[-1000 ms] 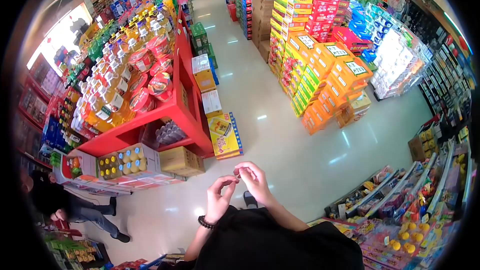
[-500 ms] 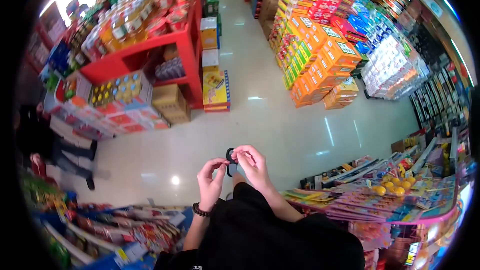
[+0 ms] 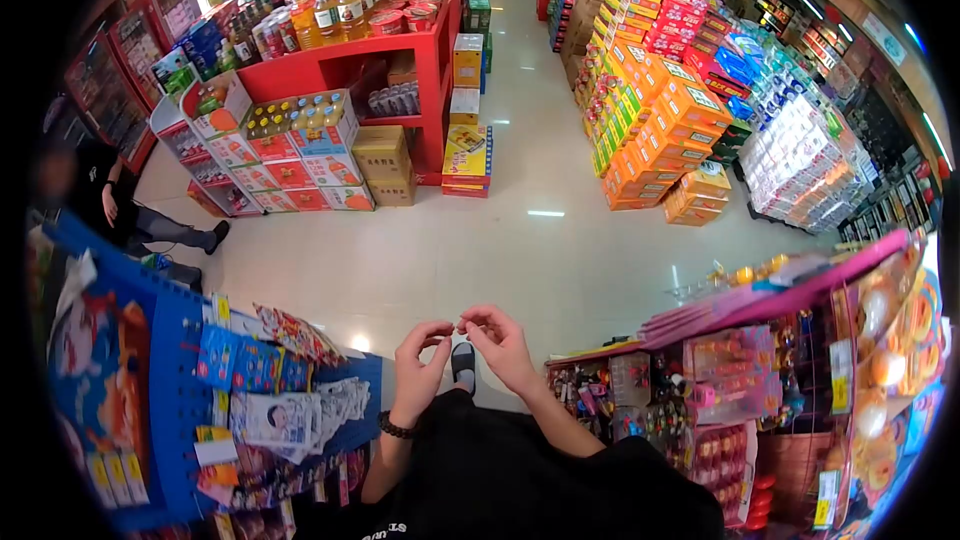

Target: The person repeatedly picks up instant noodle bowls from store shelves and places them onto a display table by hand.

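Note:
My left hand (image 3: 420, 365) is raised in front of me, a dark beaded bracelet (image 3: 396, 424) on its wrist. Its thumb and fingertips are pinched together. Close beside it, my right hand (image 3: 500, 345) is closed in a similar pinch, with its fingertips almost meeting those of the left. Whatever lies between the fingertips is too small to make out. Below the hands, a foot in a dark slipper (image 3: 463, 360) shows on the shiny floor (image 3: 470, 270).
Blue racks with hanging snack packets (image 3: 290, 420) stand at my left. A toy display (image 3: 730, 380) is close at my right. Ahead are a red shelf (image 3: 440, 90) of bottles and stacked orange boxes (image 3: 660, 140), with an aisle between. Another person (image 3: 115, 195) is at far left.
My view has tilted up and moved forward, so the racks on both sides now stand upright beside me. My hands stay pinched close together. The other person's leg has shifted.

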